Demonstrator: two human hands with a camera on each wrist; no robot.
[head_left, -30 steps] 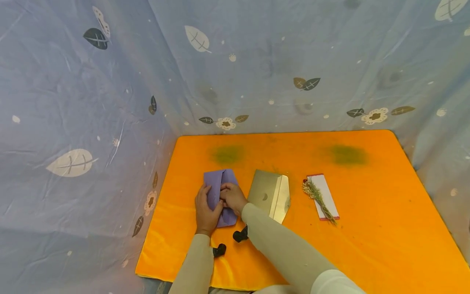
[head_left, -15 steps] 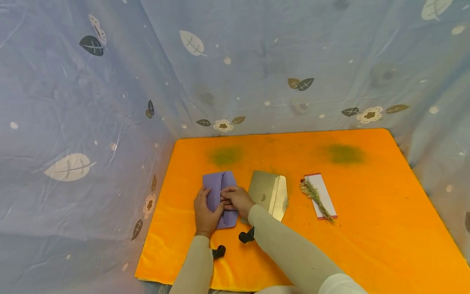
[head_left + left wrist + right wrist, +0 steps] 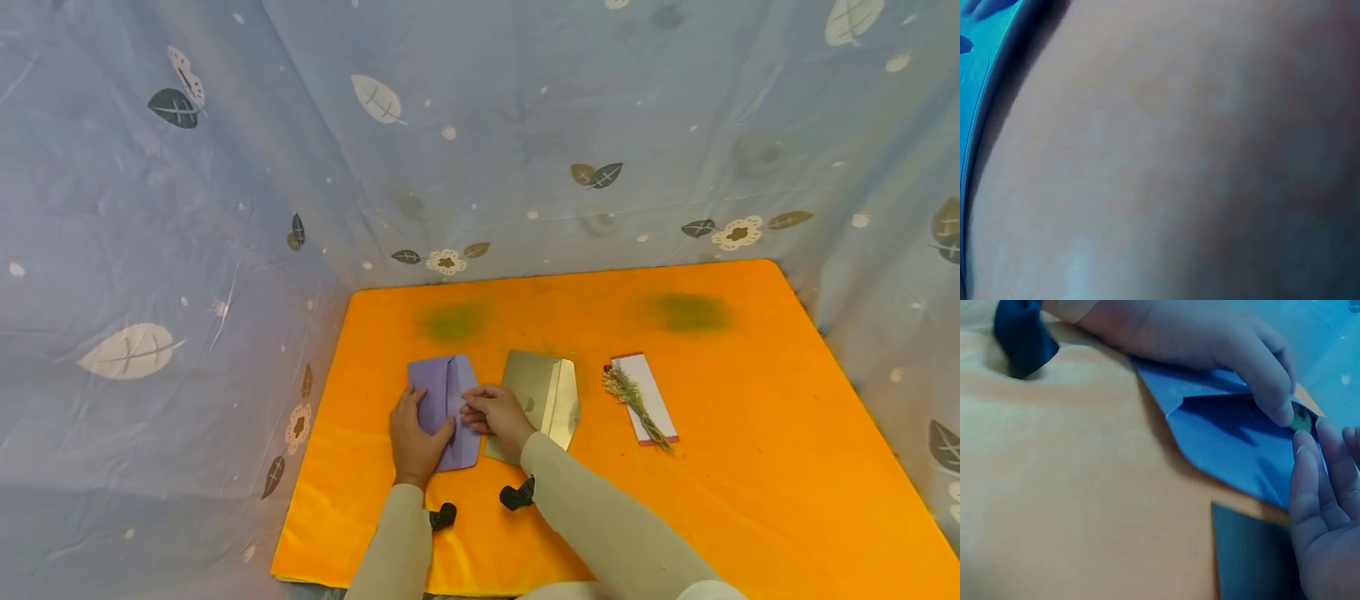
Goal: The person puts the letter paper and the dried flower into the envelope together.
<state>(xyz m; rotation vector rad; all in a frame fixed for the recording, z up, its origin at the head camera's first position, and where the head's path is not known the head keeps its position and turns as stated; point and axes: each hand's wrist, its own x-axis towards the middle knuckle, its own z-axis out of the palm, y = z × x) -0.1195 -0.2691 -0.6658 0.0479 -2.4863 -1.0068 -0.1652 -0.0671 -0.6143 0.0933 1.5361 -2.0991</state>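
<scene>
A purple envelope (image 3: 429, 372) lies on the orange cloth, its flap laid out to the right. My left hand (image 3: 415, 442) grips the envelope's left part, thumb at the mouth. My right hand (image 3: 501, 417) is above the flap with fingers extended and nothing visibly held. In the right wrist view, the blue-looking envelope (image 3: 1235, 440) gapes, and a small greenish patch (image 3: 1302, 417) shows at its mouth between the two hands. A gold envelope (image 3: 567, 404) lies partly under my right hand. Skin fills most of the left wrist view.
A white card (image 3: 651, 404) with red ends lies further right, a small bunch of dried flowers (image 3: 636, 400) across its left side. Leaf-patterned blue curtains (image 3: 525, 167) stand around the orange cloth (image 3: 735, 467). Black wrist mounts (image 3: 517, 496) stick out by my sleeves.
My right hand has drawn back to the right, out of the purple envelope's mouth, and its fingers have straightened. The left hand stays on the envelope. The head view has shifted slightly.
</scene>
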